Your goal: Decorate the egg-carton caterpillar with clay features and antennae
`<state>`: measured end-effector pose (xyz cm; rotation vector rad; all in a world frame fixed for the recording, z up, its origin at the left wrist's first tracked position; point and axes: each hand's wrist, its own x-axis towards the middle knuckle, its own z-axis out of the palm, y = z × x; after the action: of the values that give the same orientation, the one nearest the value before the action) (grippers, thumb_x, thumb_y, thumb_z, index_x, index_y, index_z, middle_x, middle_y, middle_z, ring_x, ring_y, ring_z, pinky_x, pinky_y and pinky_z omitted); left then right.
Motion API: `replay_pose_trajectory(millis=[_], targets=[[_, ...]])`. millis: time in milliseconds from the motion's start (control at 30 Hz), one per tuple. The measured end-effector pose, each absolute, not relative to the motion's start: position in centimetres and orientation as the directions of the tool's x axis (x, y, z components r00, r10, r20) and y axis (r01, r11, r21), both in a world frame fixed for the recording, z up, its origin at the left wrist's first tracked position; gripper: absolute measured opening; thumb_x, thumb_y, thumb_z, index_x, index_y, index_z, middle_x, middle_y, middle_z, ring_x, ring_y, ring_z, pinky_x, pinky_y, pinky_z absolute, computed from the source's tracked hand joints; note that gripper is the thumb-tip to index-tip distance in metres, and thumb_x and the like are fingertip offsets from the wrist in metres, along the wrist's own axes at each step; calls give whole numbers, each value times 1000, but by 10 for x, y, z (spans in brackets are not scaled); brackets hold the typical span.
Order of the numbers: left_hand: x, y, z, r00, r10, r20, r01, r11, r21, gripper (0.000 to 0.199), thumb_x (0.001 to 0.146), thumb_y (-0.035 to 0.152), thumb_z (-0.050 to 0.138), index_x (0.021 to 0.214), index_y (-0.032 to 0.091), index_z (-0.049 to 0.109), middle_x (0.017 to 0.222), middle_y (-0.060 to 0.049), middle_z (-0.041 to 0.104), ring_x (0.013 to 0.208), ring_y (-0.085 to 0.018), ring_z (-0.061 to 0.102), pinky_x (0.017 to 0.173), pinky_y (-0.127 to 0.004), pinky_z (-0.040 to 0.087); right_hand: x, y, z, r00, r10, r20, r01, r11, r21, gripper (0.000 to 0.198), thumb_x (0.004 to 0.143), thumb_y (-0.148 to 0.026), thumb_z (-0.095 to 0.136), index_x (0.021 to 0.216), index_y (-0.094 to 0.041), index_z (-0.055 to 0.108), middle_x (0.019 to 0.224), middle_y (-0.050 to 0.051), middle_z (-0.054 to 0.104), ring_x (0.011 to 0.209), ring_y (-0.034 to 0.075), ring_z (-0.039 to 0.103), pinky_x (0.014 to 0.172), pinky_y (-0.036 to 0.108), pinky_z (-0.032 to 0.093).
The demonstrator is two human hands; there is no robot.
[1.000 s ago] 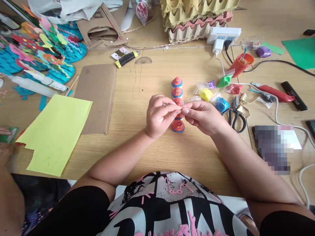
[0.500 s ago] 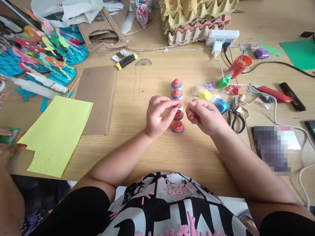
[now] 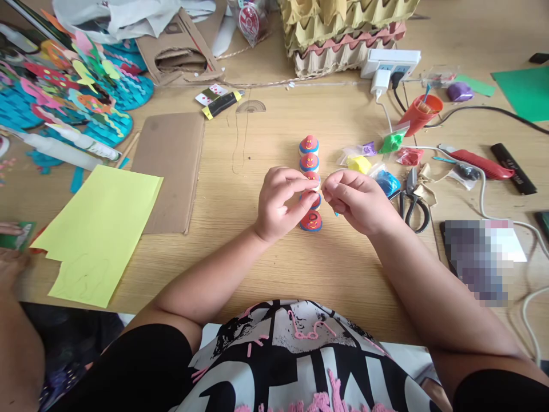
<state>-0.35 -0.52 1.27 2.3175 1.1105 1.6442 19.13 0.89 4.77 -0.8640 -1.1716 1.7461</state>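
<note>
Our left hand (image 3: 287, 203) has its thumb and forefinger apart, with a narrow gap between the tips; whether some tiny piece sticks there, we cannot tell. Our right hand (image 3: 354, 200) has its fingers curled together, the thumb pressed against the forefinger, and what this pinch may hold is too small to see. One second ago the fingertips of both hands met; now they are separated, just beside each other. We judge this to be a break in the fine finger work, not proof that a step is finished.

Below the right hand a blue tip (image 3: 336, 214) shows, which the hands did not reveal a second ago; we are not sure if it is gripped or lies behind.

The row of figures (image 3: 309, 162), red and blue with yellow faces, stands under and between our hands, and its place is unchanged. The left fingers partly cover the middle ones. The nearest figure (image 3: 311, 221) carries a dark outline on its top, while the two farthest show none, so the row seems not yet uniform.

Farther right on the desk (image 3: 231, 252) lie the yellow bag (image 3: 359, 164), the blue bag (image 3: 388, 183) and black-handled shears (image 3: 414, 206).
</note>
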Motion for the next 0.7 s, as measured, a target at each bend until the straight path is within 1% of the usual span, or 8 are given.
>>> replay_pose_trajectory(millis=[100,233,333,467,567,700], targets=[[-3,-6,15,188,581,792,522,-742,421,13,98,37,72,106,27,71,98,-2,73,95,-19,67,90,-39,54,190,8,48,-420,904,-81,-216,-186,-958,43,75,-54,92,75,-18,69,59,-5,58,49,5,36,45,23,25],[-3,-7,15,161,579,799,561,-720,409,10,99,37,70,100,27,71,95,-2,73,93,-18,66,89,-38,54,189,7,46,-431,900,-65,-188,-161,-969,44,74,-56,92,73,-18,71,57,-5,54,49,5,36,45,23,23],[-3,-8,15,173,597,784,592,-699,401,12,100,37,68,96,27,73,94,-2,72,93,-19,65,89,-39,54,190,7,46,-435,897,-75,-179,-168,-969,42,75,-55,92,73,-18,71,59,-5,55,49,5,37,45,23,23],[-4,-8,15,186,607,773,595,-695,402,13,102,35,65,95,27,72,93,-2,71,92,-18,64,89,-39,54,190,8,46,-472,876,-105,-204,-224,-953,43,76,-55,91,75,-17,71,64,-3,61,49,4,36,45,23,20],[-4,-7,14,182,591,786,565,-717,408,10,102,34,66,95,28,71,94,-2,71,91,-18,64,89,-39,53,191,8,46,-499,859,-109,-211,-242,-947,42,74,-54,93,80,-18,73,66,-3,64,49,4,37,45,23,20],[-4,-7,12,168,614,771,574,-697,430,13,103,38,63,102,26,69,96,-3,71,94,-19,65,90,-40,54,191,9,46,-471,875,-111,-211,-234,-949,42,71,-51,96,77,-17,71,62,-3,62,48,4,37,45,23,21]])
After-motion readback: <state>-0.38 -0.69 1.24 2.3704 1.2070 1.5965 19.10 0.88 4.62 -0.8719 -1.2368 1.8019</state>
